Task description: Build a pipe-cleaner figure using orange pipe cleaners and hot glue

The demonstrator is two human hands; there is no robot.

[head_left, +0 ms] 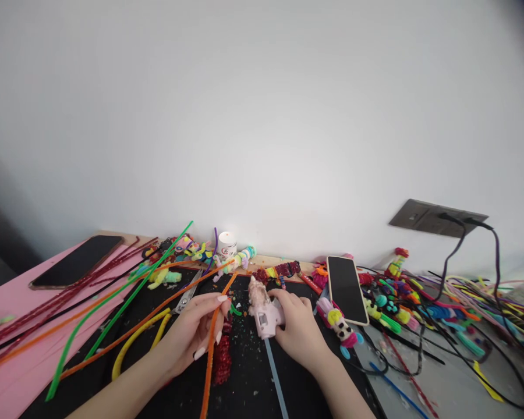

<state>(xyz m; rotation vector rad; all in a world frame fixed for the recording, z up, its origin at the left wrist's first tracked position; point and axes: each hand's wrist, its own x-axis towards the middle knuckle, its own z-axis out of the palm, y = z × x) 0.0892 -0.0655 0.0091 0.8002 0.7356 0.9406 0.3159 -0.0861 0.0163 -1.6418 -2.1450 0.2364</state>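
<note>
Pinching an orange pipe cleaner [210, 361], the left hand [196, 326] is nearly closed; the right hand [299, 327] curls around the pale-pink glue gun [266, 323] between them, best held well behind its stained nozzle [257, 293].

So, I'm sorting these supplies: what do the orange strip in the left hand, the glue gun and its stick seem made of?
Orange strip: probably fuzzy fibre over wire; matte, soft-looking edges, though no core shows.
Glue gun: likely hard plastic; smooth, pale pink body, brownish and crusty-looking towards the nozzle.
Stick: perhaps hot-melt glue; smooth, bluish and seemingly translucent.
</note>
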